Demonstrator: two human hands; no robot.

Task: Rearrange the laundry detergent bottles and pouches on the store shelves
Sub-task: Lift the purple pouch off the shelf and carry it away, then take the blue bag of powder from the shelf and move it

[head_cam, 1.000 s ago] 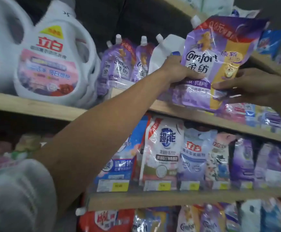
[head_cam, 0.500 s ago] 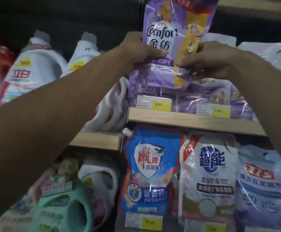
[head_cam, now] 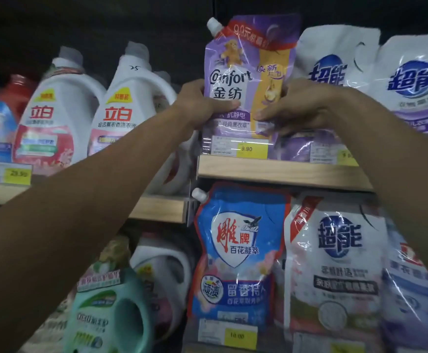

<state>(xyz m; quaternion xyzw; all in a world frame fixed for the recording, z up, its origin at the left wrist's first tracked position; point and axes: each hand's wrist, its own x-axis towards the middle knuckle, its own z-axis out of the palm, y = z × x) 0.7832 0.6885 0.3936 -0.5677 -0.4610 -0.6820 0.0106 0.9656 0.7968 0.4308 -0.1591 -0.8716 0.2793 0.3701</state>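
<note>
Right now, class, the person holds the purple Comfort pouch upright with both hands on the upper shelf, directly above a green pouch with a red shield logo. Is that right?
Not quite. The head view shows the pouch below is blue, not green. The rest stands: the left hand and right hand hold the purple Comfort pouch upright on the upper shelf.

Both bare arms reached up and forward, the left hand [head_cam: 202, 105] and right hand [head_cam: 292, 108] gripping a pouch [head_cam: 248, 72] between them.
</note>
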